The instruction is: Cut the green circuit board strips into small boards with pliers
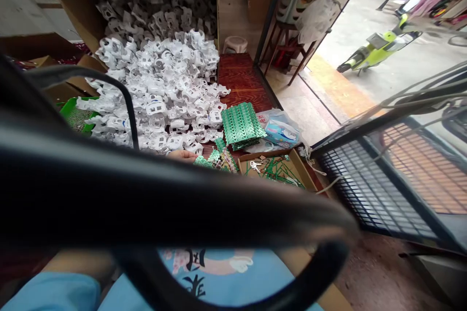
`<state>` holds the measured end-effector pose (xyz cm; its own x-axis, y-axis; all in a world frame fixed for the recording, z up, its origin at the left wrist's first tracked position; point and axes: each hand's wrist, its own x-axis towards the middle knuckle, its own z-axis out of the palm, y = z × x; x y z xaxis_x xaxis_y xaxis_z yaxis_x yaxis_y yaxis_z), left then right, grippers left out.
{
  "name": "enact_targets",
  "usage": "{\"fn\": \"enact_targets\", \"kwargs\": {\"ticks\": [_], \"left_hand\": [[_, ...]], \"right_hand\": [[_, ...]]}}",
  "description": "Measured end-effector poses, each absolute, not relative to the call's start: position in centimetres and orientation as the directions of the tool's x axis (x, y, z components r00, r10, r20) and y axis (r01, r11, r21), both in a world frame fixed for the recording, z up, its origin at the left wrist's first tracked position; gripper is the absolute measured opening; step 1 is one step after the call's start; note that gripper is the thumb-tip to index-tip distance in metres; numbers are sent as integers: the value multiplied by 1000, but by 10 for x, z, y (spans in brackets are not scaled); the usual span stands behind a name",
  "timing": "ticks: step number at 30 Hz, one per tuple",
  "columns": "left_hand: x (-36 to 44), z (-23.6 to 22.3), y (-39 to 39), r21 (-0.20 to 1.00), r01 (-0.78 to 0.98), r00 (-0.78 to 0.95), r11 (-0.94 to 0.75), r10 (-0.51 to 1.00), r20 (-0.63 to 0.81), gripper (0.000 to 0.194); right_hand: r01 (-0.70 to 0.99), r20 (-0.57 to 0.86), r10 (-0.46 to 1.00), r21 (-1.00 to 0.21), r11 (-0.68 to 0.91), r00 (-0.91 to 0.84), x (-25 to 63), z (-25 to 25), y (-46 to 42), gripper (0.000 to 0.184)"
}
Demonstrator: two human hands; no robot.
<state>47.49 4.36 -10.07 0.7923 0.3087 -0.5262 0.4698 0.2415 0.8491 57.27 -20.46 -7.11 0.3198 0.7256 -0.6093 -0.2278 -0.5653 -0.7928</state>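
A thick, blurred black band [164,204] lies close to the camera and hides most of the near table. Just above its edge, a sliver of my left hand [182,155] shows at the foot of a big heap of white plastic housings [160,92]. Its fingers are mostly hidden, so I cannot tell if it is open or closed. Small green circuit boards [215,158] lie right beside it, and a stack of green board panels [241,125] sits just beyond. My left forearm [76,262] shows at the lower left. My right hand is out of sight.
The housings spill from a tipped cardboard box [83,14]. A shallow cardboard tray [302,172] holds green strips and keys, next to a plastic tissue pack [282,131]. A green tray [69,107] is at left. A metal grille [365,189] and an open doorway are at right.
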Motion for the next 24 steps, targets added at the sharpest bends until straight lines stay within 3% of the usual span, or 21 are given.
{"fn": "enact_targets", "kwargs": {"ticks": [7,11,17,21,24], "left_hand": [[479,-99,39,845,514,773,150,345,-532,38],[481,-93,30,831,542,792,-129,408,-453,38],[488,-83,14,697,468,867,-543,435,-243,33],[487,-79,21,657,495,847,-569,484,-219,34],[482,-85,32,689,548,803,-474,528,-275,34]], "right_hand": [[-128,-658,693,-746,-653,295,573,-68,-202,25],[-63,-663,668,-724,-687,336,575,-72,-200,23],[9,-677,636,-682,-731,371,576,-85,-194,18],[69,-673,648,-673,-736,356,574,-88,-195,24],[13,-680,660,-693,-721,319,573,-84,-198,28]]}}
